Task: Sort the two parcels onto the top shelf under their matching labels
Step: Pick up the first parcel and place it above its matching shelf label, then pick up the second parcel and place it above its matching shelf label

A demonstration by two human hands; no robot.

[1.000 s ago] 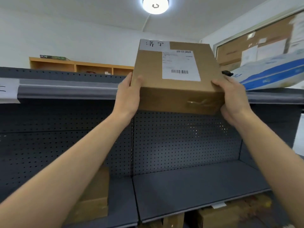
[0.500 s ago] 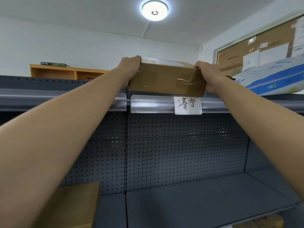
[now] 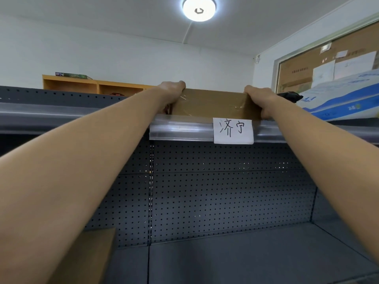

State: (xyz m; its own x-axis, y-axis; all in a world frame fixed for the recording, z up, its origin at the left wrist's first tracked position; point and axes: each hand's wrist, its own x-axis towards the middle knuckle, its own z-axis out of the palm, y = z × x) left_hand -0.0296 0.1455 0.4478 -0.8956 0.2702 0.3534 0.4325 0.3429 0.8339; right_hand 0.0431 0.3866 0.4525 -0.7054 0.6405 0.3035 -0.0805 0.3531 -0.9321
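At the lower left, partly behind the left forearm, a second cardboard box (image 3: 88, 257) sits on the lower shelf (image 3: 235, 259). Higher up, a wooden cabinet (image 3: 86, 86) stands against the far wall. The left hand (image 3: 171, 90) clasps the left end of the brown parcel (image 3: 211, 104), fingers curled over its top edge. The parcel rests on the top shelf (image 3: 61, 113), right above the white paper label (image 3: 233, 131) with handwritten characters clipped to the shelf's front rail. The right hand (image 3: 259, 99) clamps the parcel's right end, thumb down near the rail. Further right, a white and blue bag (image 3: 340, 99) lies on the same shelf, near the parcel.
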